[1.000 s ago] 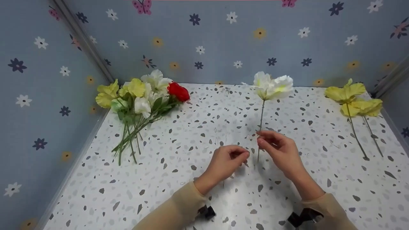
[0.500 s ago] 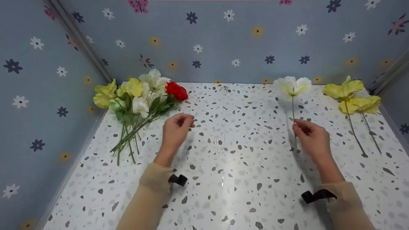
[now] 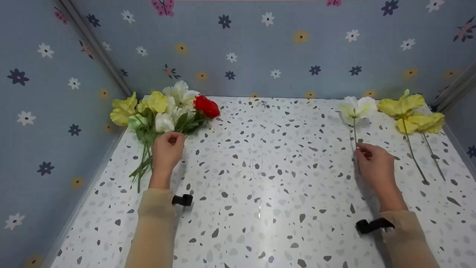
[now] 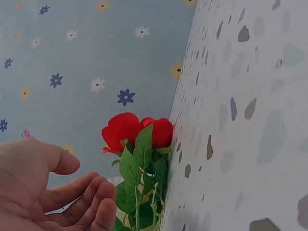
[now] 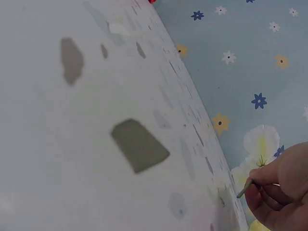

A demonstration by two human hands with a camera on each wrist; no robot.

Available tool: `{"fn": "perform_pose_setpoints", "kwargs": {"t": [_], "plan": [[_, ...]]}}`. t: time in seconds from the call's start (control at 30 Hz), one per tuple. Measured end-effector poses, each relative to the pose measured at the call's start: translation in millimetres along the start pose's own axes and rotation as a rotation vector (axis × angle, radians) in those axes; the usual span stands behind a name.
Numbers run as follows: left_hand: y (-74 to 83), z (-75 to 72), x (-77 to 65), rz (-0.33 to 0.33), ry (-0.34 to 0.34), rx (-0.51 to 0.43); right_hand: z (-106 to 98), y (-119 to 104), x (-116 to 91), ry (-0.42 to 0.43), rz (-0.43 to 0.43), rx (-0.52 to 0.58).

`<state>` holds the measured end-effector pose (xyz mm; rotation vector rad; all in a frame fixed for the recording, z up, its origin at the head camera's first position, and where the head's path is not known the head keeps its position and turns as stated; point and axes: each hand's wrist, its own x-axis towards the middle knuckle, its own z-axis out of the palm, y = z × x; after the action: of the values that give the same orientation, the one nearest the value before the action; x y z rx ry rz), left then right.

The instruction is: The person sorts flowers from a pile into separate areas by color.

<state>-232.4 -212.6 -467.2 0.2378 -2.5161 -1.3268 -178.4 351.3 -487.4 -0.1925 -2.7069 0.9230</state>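
My right hand (image 3: 376, 163) pinches the thin stem of a white artificial flower (image 3: 357, 107) low over the table at the right. In the right wrist view the cut stem end (image 5: 244, 189) pokes out between thumb and forefinger. Over the stems of the flower pile at the left is my left hand (image 3: 167, 150), its fingers loosely bent with nothing between them. The left wrist view shows thumb and fingers apart, beside red roses (image 4: 121, 131) with green leaves (image 4: 130, 166). That pile also has yellow flowers (image 3: 124, 109) and white flowers (image 3: 181, 93); some stems are hidden behind the hand.
Two yellow flowers (image 3: 401, 104) lie at the right, stems toward me. The speckled white table (image 3: 260, 167) ends at a flower-patterned back wall (image 3: 256, 44), with another panel (image 3: 48, 123) at the left. Black wrist cameras sit on both sleeves.
My right hand has carried the white flower rightward and lowered it beside the yellow ones. My left hand has moved from the middle leftward to the flower pile.
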Motion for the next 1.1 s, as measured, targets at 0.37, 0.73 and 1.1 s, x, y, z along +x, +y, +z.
{"fn": "perform_pose_setpoints", "kwargs": {"t": [0.37,0.73,1.1], "plan": [[-7.6,-11.7,2.8,-0.032,-0.009,0.029,7.4,2.8,6.3,-0.078,-0.002,-0.043],[-19.2,-28.0,7.0,-0.008,0.015,0.193,8.6,-0.9,5.0,-0.088,-0.032,-0.058],[-29.1,-35.6,7.4,0.002,-0.001,0.353,5.8,-2.7,4.1,-0.088,-0.028,-0.065]]}}
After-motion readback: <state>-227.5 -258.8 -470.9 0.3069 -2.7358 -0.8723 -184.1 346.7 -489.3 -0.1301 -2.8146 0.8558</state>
